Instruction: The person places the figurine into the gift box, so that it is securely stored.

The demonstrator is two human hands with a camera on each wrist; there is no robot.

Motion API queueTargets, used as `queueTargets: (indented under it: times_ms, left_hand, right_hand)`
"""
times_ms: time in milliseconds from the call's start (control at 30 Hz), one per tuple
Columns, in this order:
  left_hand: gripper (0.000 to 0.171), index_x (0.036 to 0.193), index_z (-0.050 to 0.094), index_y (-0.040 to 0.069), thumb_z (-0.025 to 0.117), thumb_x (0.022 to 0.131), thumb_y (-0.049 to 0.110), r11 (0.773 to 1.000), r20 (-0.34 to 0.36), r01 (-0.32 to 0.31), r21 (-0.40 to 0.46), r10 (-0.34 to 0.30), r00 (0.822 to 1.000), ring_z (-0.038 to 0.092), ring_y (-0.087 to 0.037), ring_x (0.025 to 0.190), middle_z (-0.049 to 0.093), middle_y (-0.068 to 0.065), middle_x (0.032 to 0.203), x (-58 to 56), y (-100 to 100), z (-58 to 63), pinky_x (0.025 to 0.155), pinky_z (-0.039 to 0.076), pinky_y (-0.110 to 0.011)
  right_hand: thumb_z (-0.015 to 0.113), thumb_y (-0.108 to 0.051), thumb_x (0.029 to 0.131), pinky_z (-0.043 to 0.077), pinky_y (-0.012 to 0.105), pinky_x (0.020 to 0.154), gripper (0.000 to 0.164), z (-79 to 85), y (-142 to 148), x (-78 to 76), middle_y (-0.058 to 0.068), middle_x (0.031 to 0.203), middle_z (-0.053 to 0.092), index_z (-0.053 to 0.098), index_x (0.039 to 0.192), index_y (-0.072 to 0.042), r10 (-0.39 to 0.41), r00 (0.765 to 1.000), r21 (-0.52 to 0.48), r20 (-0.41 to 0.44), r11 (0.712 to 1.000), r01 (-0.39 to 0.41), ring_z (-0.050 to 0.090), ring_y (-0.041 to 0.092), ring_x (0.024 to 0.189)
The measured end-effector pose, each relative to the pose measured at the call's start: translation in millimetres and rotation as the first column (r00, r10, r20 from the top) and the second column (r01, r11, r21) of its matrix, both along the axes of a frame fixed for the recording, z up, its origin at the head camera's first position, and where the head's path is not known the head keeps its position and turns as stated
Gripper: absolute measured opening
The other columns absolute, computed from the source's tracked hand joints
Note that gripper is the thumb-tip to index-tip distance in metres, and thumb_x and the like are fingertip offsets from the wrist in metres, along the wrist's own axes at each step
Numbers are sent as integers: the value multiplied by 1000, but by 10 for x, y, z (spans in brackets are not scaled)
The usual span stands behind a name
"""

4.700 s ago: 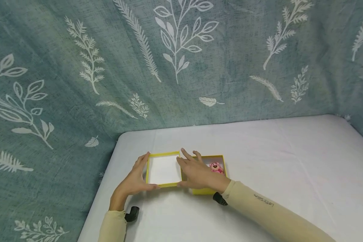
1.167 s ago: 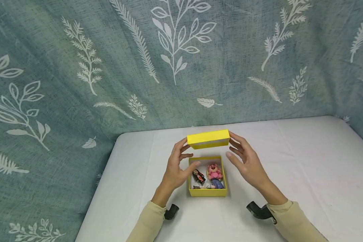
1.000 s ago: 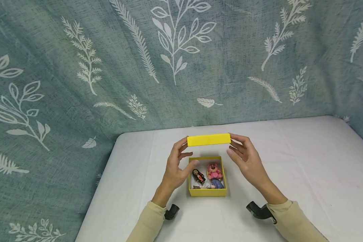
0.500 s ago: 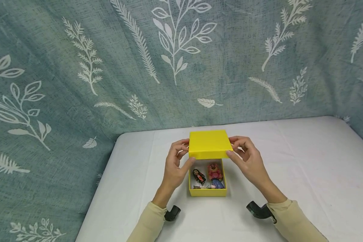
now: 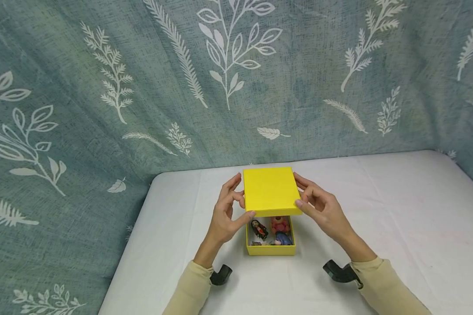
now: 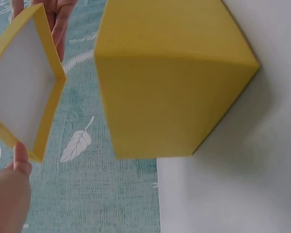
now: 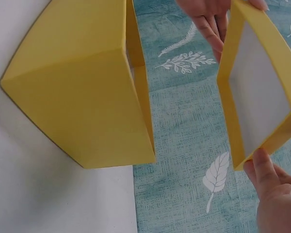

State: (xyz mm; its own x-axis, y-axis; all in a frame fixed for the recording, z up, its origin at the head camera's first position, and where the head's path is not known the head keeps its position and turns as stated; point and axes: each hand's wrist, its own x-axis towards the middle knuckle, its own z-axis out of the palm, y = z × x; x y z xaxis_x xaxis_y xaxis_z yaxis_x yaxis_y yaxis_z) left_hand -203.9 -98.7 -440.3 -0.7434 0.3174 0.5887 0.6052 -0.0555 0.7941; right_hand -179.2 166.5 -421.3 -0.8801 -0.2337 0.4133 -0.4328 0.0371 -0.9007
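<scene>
A yellow box lid [image 5: 271,189] with a white inside [image 7: 259,87] is held level above the yellow box [image 5: 271,250], covering its back part in the head view. My left hand [image 5: 225,216] pinches the lid's left side, thumb at the front corner. On the opposite side my right hand [image 5: 324,212] grips the lid, its thumb on the front right corner. Inside the box lie a dark-haired doll figure [image 5: 259,229], a pink bear figure [image 5: 280,225], partly hidden by the lid, and a blue figure [image 5: 283,239]. Both wrist views show a gap between lid and box.
The box stands on a table with a white cloth [image 5: 378,210]. Behind and to the left hangs a green curtain [image 5: 161,87] with white leaf prints. A black wrist mount [image 5: 221,275] sticks out under the left sleeve, another mount [image 5: 339,272] under the right.
Earlier the lid was left of the box with its white inside showing. It then came over the box, and over the last second it has tipped from edge-on to level and come lower.
</scene>
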Motion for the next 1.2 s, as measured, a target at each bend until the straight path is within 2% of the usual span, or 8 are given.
queueTargets:
  times_ms: [133,333,467,600,767,867,1033,1200]
  left_hand:
    - [27,82,48,-1,74,83,5,998,20,57,-30,-57,998,18,-31,149,21,-17,159,-17,-35,2,115,32,-52]
    - [29,80,51,5,78,82,13,991,8,111,-69,-111,994,18,-30,148,19,-12,159,-40,-73,1,116,25,-59]
    - [29,81,53,6,81,80,12,987,4,129,-99,-129,992,18,-31,148,18,-13,158,-41,-101,6,116,27,-56]
    - [37,93,53,5,85,76,13,984,26,126,-128,-124,992,19,-30,149,17,-12,157,-33,-125,29,116,32,-47]
    - [90,140,40,-2,86,72,35,983,26,114,-147,-111,993,22,-36,145,12,-12,160,-29,-140,47,106,39,-35]
    - [113,152,22,-6,83,71,45,979,8,100,-179,-100,995,25,-41,139,13,-19,160,15,-140,113,99,39,-37]
    - [104,148,27,-11,89,70,20,957,1,76,-279,-79,997,31,-41,135,24,-30,153,162,-158,270,101,38,-35]
    - [95,149,39,6,90,68,10,932,29,73,-355,-67,997,28,-28,146,23,-16,159,138,-238,-25,110,37,-37]
  right_hand:
    - [58,4,94,38,15,107,7,8,24,-6,24,154,32,52,96,7,25,999,-4,-28,1000,-25,39,22,141]
    - [53,2,98,39,16,106,59,12,56,-14,20,160,22,27,150,7,103,993,-64,52,993,-100,38,2,139]
    - [54,-5,100,44,15,101,60,25,82,-27,22,159,24,26,153,0,120,984,-22,135,993,-118,45,1,132]
    - [57,-3,97,46,16,99,62,35,101,-39,21,156,29,30,153,-4,119,986,38,119,991,-125,49,3,127]
    - [62,-1,94,39,14,105,69,41,123,-38,12,157,30,30,154,-10,126,989,103,78,986,-134,39,2,134]
    - [64,-1,92,37,13,106,73,23,148,-27,10,158,27,28,155,-11,155,986,144,63,976,-163,36,2,136]
    - [69,-1,89,34,14,110,83,-64,216,20,9,161,21,22,156,-11,216,976,238,11,948,-213,31,2,141]
    - [76,-5,84,33,15,111,88,-205,255,85,12,162,19,25,155,-9,209,976,339,-63,924,-176,25,1,145]
